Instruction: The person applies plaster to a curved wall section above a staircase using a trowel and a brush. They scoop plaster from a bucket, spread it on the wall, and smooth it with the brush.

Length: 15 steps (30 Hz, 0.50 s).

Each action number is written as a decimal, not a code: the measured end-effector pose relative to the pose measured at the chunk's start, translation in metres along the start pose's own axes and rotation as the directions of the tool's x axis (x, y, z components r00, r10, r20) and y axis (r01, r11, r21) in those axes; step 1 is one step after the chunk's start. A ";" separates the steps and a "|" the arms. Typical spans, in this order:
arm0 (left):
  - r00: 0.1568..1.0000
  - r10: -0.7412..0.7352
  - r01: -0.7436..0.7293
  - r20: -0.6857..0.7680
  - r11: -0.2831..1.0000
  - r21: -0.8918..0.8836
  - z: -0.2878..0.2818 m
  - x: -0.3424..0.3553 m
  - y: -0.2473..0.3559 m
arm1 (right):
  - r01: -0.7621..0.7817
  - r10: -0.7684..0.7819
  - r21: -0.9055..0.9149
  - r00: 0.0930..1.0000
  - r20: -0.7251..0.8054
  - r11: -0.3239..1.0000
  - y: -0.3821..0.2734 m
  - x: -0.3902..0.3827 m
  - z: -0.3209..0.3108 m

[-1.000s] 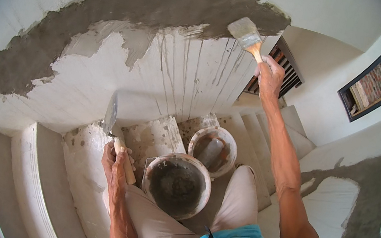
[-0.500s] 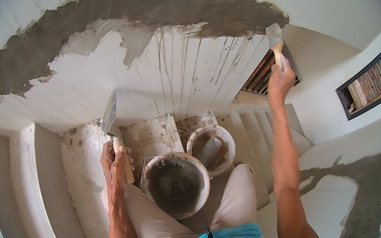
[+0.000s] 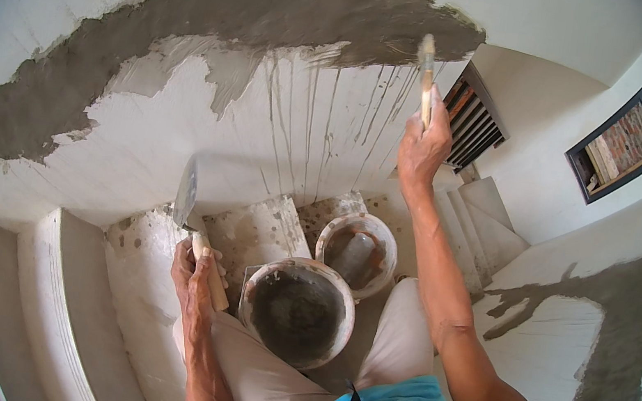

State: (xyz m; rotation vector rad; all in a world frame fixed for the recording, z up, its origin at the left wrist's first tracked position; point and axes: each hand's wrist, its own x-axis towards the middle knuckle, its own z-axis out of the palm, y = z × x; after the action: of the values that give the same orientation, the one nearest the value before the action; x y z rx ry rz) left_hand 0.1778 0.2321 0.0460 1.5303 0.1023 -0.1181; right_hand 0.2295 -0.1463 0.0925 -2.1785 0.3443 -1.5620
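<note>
My right hand [image 3: 422, 147] is raised and grips a paintbrush [image 3: 425, 73] by its wooden handle, bristles up against the lower edge of a band of wet grey mortar [image 3: 282, 16] on the white curved wall [image 3: 165, 136]. Water streaks run down the wall below the band. My left hand [image 3: 192, 277] is low, closed around the wooden handle of a trowel [image 3: 187, 195] whose metal blade points up. Between my knees stands a white bucket of grey mortar [image 3: 298, 312]. Just behind it sits a second white bucket [image 3: 357, 249] with murky water.
White spiral stair steps [image 3: 73, 305] spattered with mortar curve down to the left. More steps [image 3: 493, 218] descend to the right. Another grey mortar band [image 3: 617, 328] runs along the right wall. A slatted vent [image 3: 474, 120] and a dark-framed window [image 3: 639, 124] lie beyond.
My right hand swept the brush along the mortar's lower edge and turned it, so it now shows edge-on. The left hand with the trowel stayed put.
</note>
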 end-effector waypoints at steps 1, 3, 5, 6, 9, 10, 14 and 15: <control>1.000 0.004 -0.004 0.003 1.000 -0.005 0.001 0.000 0.000 | 0.000 -0.001 -0.013 1.000 -0.031 1.000 0.008 0.006 0.006; 1.000 0.021 -0.021 0.000 1.000 0.006 0.002 0.001 0.000 | -0.032 0.031 -0.025 0.999 -0.039 0.999 0.008 0.007 0.014; 1.000 0.026 -0.026 0.009 1.000 -0.002 0.003 0.003 -0.003 | -0.091 0.091 -0.028 0.996 -0.001 0.995 -0.020 -0.001 0.027; 1.000 0.019 -0.018 0.017 1.000 -0.013 0.001 0.005 -0.006 | -0.064 0.062 0.042 0.997 0.045 0.997 -0.036 -0.011 0.029; 1.000 0.020 -0.020 0.005 1.000 -0.015 -0.005 0.004 -0.006 | -0.043 0.000 0.259 0.986 0.165 0.965 -0.072 -0.045 0.027; 1.000 0.021 -0.021 0.001 1.000 -0.016 -0.004 0.002 -0.005 | -0.062 -0.001 0.315 0.981 0.195 0.947 -0.076 -0.051 0.024; 0.999 0.024 -0.024 -0.029 1.000 -0.006 -0.003 -0.001 0.002 | 0.037 -0.053 0.200 0.996 0.074 0.979 -0.064 -0.036 0.017; 0.999 0.029 -0.030 -0.032 1.000 -0.009 -0.002 -0.001 0.002 | 0.073 -0.078 0.107 0.996 0.039 0.992 -0.055 -0.027 0.016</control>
State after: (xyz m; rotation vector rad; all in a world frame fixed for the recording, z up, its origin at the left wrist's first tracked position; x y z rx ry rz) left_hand 0.1775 0.2344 0.0479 1.5240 0.1058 -0.0692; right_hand 0.2323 -0.0834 0.0919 -2.1625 0.1633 -1.5347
